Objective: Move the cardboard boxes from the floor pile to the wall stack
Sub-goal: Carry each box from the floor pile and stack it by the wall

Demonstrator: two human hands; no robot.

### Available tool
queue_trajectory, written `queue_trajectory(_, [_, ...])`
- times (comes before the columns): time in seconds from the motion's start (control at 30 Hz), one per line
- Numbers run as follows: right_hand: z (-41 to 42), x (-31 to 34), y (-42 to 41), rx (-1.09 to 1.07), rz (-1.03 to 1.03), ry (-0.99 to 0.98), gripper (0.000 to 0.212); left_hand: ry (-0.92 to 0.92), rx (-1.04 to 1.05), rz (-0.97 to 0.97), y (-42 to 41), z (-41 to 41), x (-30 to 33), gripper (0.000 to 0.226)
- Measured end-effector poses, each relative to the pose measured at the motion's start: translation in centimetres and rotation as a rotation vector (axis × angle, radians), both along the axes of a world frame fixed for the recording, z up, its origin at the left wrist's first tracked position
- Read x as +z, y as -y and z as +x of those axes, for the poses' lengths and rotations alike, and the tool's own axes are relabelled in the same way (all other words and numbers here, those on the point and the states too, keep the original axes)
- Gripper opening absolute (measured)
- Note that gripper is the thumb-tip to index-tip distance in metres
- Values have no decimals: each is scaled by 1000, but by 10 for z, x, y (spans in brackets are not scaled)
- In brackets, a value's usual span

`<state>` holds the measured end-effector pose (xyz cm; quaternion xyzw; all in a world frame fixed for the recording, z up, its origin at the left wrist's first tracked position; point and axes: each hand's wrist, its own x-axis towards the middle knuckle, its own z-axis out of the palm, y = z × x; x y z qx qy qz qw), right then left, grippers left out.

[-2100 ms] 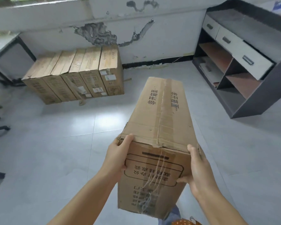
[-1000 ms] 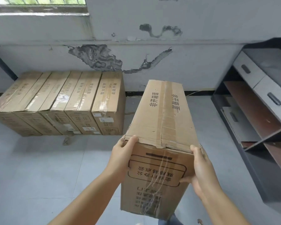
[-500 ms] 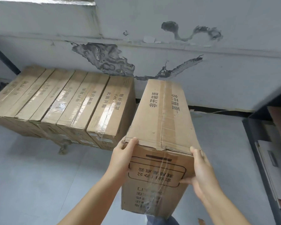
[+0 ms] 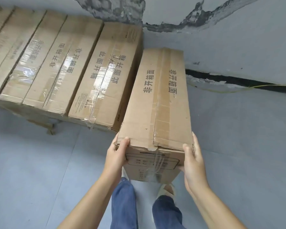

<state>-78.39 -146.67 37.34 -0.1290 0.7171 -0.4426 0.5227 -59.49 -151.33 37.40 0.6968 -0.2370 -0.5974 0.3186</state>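
Note:
I hold a long cardboard box (image 4: 157, 100) lengthwise in front of me, its far end pointing at the wall. My left hand (image 4: 116, 154) grips the near left corner, thumb on the top edge. My right hand (image 4: 192, 160) clasps the near right corner, fingers along the side. The box hangs just right of the wall stack (image 4: 59, 63), a row of several taped cardboard boxes lying side by side against the wall. Its left side is close to the stack's rightmost box (image 4: 106, 75); whether they touch I cannot tell.
The peeling grey wall (image 4: 229, 38) with a dark baseboard (image 4: 229, 79) runs behind the boxes. Grey tiled floor (image 4: 31, 171) spreads around me. My legs in blue jeans (image 4: 124, 204) and a light shoe (image 4: 166, 190) stand below the box.
I have walked up to the wall and the view has tilted down. The carried box has come alongside the right end of the stack and sits lower. The shelf unit has left view.

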Motion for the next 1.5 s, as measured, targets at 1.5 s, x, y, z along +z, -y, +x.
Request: queue_trajectory(1.5, [-33, 178, 8, 544, -142, -216, 43, -51, -191, -208, 18, 65, 201, 24])
